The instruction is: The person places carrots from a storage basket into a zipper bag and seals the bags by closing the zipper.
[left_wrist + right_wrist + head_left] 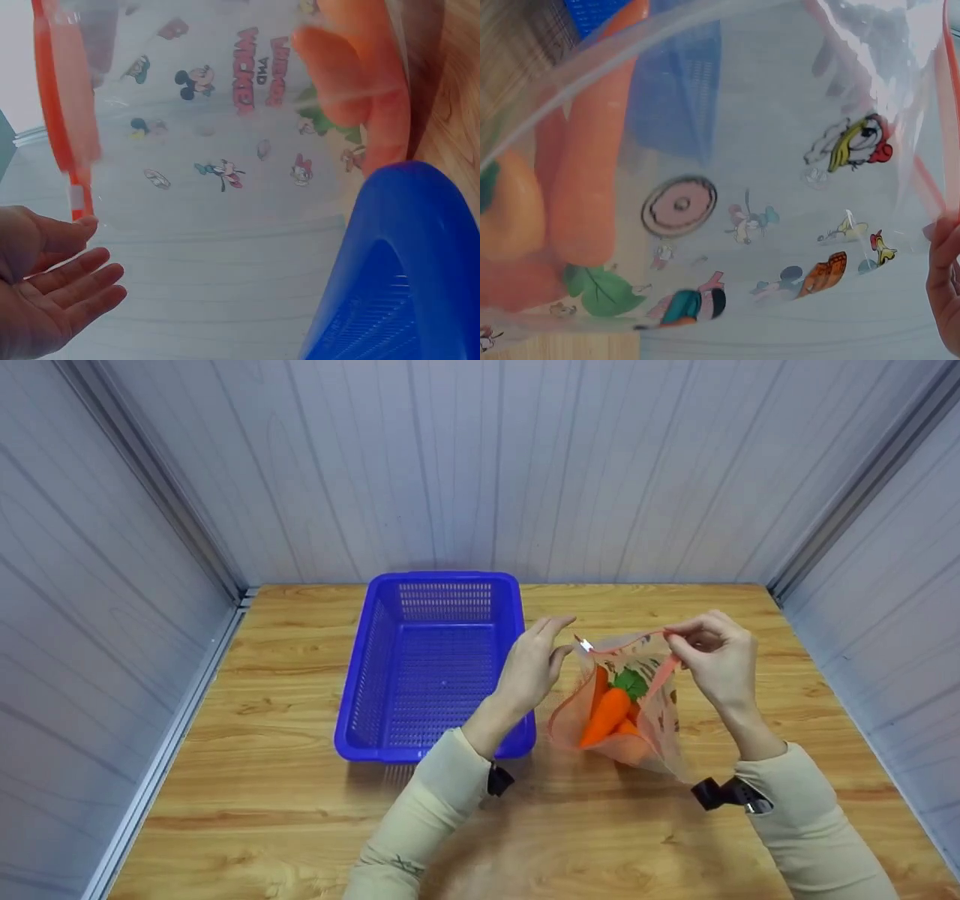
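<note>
A clear zip bag point(667, 727) with orange edging and cartoon prints stands on the table, its mouth spread apart. Inside lie orange carrots point(606, 716), with a green leaf point(631, 682) showing. Through the plastic, the right wrist view also shows a rounded yellow-orange item point(514, 210). My right hand point(716, 656) pinches the bag's orange edge at the right. Near the white zip slider point(585, 645) at the opposite corner is my left hand point(529, 664), fingers extended. In the left wrist view its thumb tip is by the edging; contact is unclear.
A blue plastic basket point(343, 712) with slotted walls stands left of the bag, under my left forearm. The wooden table point(262, 780) is bounded by pale panel walls point(465, 472) at the back and both sides.
</note>
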`<state>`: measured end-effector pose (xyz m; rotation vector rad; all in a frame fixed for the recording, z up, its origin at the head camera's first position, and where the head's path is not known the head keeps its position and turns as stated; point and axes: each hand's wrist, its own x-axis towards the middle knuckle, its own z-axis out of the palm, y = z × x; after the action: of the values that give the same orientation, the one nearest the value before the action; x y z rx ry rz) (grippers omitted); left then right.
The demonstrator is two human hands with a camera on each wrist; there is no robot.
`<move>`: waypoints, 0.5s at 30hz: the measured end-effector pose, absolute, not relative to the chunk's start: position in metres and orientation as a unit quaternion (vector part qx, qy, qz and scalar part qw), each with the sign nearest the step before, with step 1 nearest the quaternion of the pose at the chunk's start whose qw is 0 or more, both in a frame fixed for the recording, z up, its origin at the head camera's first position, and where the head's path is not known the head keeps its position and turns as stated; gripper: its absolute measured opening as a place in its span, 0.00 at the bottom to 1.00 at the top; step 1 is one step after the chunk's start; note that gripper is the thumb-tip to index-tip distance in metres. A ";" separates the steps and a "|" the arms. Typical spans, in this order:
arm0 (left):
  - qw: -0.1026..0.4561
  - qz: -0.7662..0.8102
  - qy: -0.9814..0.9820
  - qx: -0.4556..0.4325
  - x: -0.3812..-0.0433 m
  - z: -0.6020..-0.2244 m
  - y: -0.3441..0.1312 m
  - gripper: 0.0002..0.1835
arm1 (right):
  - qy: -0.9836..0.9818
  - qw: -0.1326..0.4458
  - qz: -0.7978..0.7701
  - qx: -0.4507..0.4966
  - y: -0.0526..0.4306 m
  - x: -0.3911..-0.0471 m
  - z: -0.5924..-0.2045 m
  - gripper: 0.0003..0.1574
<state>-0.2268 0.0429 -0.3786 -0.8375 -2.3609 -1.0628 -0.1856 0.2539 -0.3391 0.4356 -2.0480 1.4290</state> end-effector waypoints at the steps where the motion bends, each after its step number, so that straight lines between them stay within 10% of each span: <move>1: 0.206 -0.389 -0.844 -0.307 -0.227 -0.379 0.043 0.18 | -0.768 0.298 0.542 0.167 0.254 -0.186 -0.339 0.02; 15: 0.197 -0.453 -0.781 -0.382 -0.227 -0.390 0.042 0.10 | -0.768 0.299 0.541 0.168 0.251 -0.188 -0.333 0.02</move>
<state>-0.2272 0.0422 -0.3904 -1.0683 -2.1866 -1.2682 -0.1877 0.2507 -0.3332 0.4463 -2.0406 1.4361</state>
